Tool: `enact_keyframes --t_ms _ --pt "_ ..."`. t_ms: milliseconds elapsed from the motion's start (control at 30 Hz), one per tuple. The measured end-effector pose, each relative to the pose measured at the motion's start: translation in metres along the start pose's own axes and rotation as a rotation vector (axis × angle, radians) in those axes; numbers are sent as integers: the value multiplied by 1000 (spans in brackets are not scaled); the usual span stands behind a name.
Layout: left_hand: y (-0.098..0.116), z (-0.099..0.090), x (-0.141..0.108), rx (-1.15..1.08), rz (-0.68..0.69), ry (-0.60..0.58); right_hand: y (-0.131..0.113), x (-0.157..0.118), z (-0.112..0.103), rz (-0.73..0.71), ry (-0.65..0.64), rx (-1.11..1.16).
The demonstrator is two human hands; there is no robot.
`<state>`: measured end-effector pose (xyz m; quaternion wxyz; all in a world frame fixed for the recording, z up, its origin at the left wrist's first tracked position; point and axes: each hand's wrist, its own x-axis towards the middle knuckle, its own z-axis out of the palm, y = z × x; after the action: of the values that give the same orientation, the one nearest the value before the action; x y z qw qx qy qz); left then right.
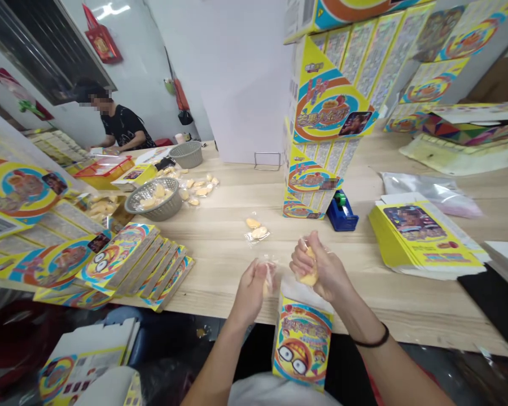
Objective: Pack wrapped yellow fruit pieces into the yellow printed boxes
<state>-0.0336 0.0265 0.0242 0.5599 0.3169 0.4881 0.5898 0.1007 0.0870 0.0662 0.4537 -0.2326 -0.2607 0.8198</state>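
Observation:
My left hand (250, 287) is closed on a small piece in a clear plastic wrapper; fingers and blur partly hide it. In my right hand (322, 268) is a yellow clear-wrapped piece (310, 273), gripped with the fingers curled round it. Just below both hands, a yellow and blue printed box (305, 344) stands at the table edge against my lap, its white flap (307, 294) raised near my right hand. Beyond my left hand, two wrapped yellow pieces (257, 228) lie on the table.
Grey baskets (158, 211) of wrapped pieces and stacked printed boxes (139, 259) are on the left. A tall box stack (322, 163), a blue tape dispenser (342, 213) and flat cartons (427, 237) stand at right. A person (121, 124) sits at the back left.

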Motion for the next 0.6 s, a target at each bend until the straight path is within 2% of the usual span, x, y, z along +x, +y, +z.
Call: enact_keyframes --t_ms 100,200,300,367,400,433,467,533,600 --pt "3 20 3 -171 -11 -29 2 -13 -2 -65 2 -40" --pt "-7 34 17 -109 7 -18 13 -22 -13 -240 62 -385" --pt "-24 42 30 -24 -94 -216 28 -25 -33 -411 171 -856" --pt "-32 44 39 50 -150 -359 37 -24 -50 -440 276 -967" --pt "-35 43 45 146 -127 -391 40 -24 -59 -412 317 -949" --pt "-36 41 52 301 -59 -376 42 -23 -66 -366 346 -901" --pt "-37 38 62 486 32 -310 43 -22 -73 -316 371 -838" --pt "-37 28 85 816 198 -76 42 -22 -83 -252 436 -722" --pt "-37 14 110 963 251 135 37 -24 -89 -269 523 -660"
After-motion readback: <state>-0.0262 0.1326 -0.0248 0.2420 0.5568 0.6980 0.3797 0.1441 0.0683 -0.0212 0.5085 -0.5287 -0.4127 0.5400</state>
